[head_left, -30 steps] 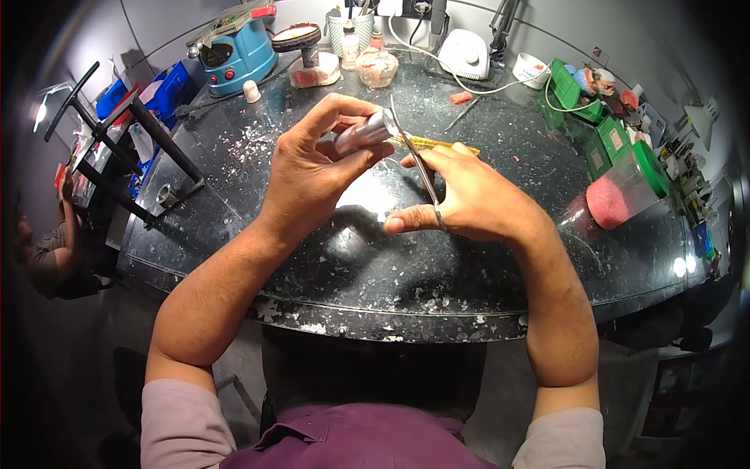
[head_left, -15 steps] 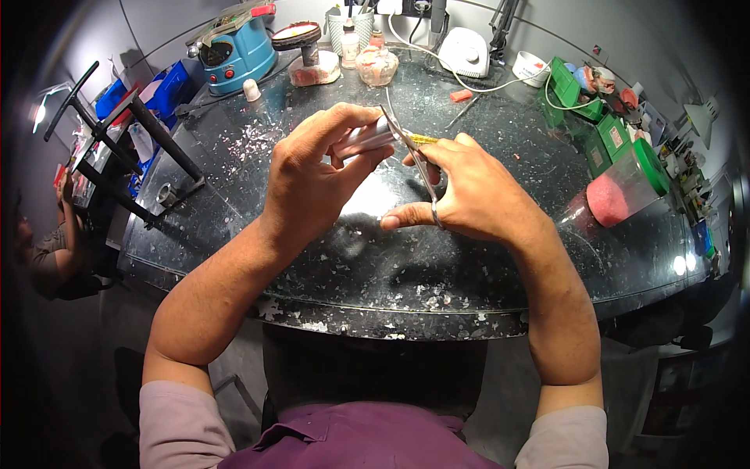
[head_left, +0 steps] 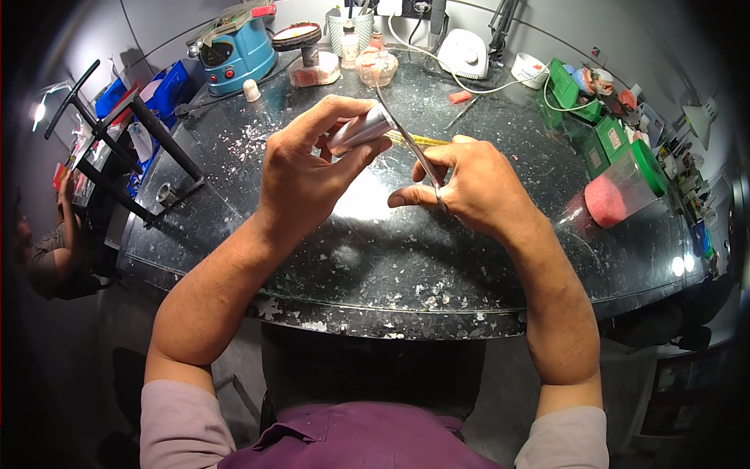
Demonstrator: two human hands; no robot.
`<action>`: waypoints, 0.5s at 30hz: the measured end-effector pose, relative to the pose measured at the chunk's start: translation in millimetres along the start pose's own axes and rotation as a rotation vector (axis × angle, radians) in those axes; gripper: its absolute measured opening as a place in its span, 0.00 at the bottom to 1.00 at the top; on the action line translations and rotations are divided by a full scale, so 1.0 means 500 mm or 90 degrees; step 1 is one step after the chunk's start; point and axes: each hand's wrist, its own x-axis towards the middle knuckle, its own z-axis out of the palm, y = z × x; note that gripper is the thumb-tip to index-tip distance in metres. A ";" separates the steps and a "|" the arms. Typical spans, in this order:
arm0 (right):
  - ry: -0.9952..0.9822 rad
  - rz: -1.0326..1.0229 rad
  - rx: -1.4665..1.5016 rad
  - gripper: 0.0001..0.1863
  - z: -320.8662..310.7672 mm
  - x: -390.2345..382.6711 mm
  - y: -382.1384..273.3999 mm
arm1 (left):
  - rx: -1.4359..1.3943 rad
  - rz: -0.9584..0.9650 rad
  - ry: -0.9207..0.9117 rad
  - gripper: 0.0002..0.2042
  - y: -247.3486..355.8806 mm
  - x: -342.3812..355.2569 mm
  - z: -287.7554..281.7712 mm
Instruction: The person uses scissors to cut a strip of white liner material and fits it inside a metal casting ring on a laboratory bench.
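Observation:
My left hand (head_left: 305, 152) is closed around a shiny silver cylinder (head_left: 361, 131) in the middle, pinched between thumb and fingers, its round end turned to the right. My right hand (head_left: 484, 180) grips a pair of scissors (head_left: 408, 139) by the handle loops. The long blades point up and left, passing close by the cylinder's end; whether they touch it I cannot tell. Behind my right fingers, a narrow yellow strip (head_left: 426, 141) shows in part.
A clear jar of pink powder (head_left: 608, 203) with a green lid lies tilted at the right. Green trays (head_left: 570, 94) stand behind it. A blue machine (head_left: 241, 59), a round-topped stand (head_left: 312, 72) and a white device (head_left: 464, 53) line the back. A black frame (head_left: 168, 141) stands left; another person sits beyond.
The silver cylinder has turned, so its round end shows more. The scissors have shifted slightly upward, and their blades look closer together. Both hands keep their hold.

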 end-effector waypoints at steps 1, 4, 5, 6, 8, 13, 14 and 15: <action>-0.008 0.005 0.007 0.36 -0.002 0.001 0.002 | -0.043 -0.012 0.001 0.14 -0.002 0.000 0.002; -0.019 0.010 0.028 0.35 -0.001 0.003 0.010 | -0.093 -0.035 -0.004 0.13 -0.007 -0.001 0.002; -0.021 0.009 0.042 0.35 0.000 0.004 0.012 | -0.099 -0.047 -0.008 0.13 -0.008 -0.001 0.002; -0.021 0.009 0.042 0.35 -0.002 0.004 0.013 | -0.099 -0.046 -0.009 0.13 -0.010 0.000 0.001; -0.045 0.039 0.050 0.35 -0.003 0.005 0.010 | -0.104 -0.063 -0.019 0.14 -0.013 0.001 -0.003; -0.080 0.070 0.065 0.35 -0.015 0.005 0.000 | -0.138 -0.109 -0.035 0.15 -0.014 0.006 -0.009; -0.104 0.095 0.096 0.37 -0.016 0.006 -0.002 | -0.126 -0.120 -0.040 0.15 -0.013 0.007 -0.012; -0.104 0.093 0.097 0.37 -0.014 0.006 -0.001 | -0.125 -0.120 -0.040 0.15 -0.015 0.007 -0.012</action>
